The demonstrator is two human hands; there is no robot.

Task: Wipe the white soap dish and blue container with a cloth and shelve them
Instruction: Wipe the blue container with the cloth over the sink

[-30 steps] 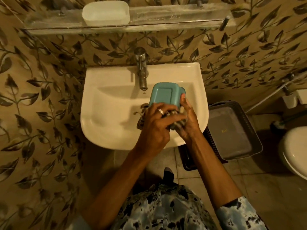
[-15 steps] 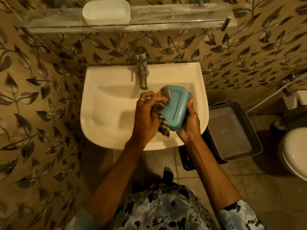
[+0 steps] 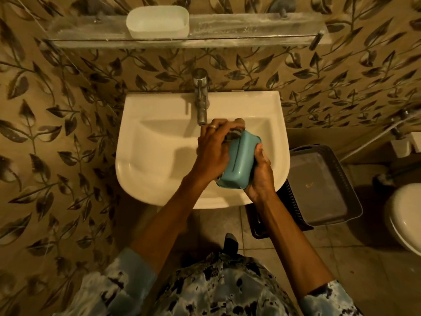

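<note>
The blue container (image 3: 239, 162) is held on its side over the sink, its underside facing me. My right hand (image 3: 259, 174) grips its right side from below. My left hand (image 3: 213, 153) presses a dark checked cloth (image 3: 234, 133) against the container's left side; only the cloth's top end peeks out above the fingers. The white soap dish (image 3: 157, 22) sits upright on the glass shelf (image 3: 250, 30) above the tap, left of centre.
The white sink (image 3: 159, 156) with a chrome tap (image 3: 201, 96) hangs on a leaf-patterned wall. A grey basket (image 3: 319, 185) sits on a dark crate on the floor at the right. A toilet (image 3: 405, 215) is at the far right edge.
The container has turned from flat-facing to standing on its side. My left hand with the cloth moved from the container's near end up along its left side.
</note>
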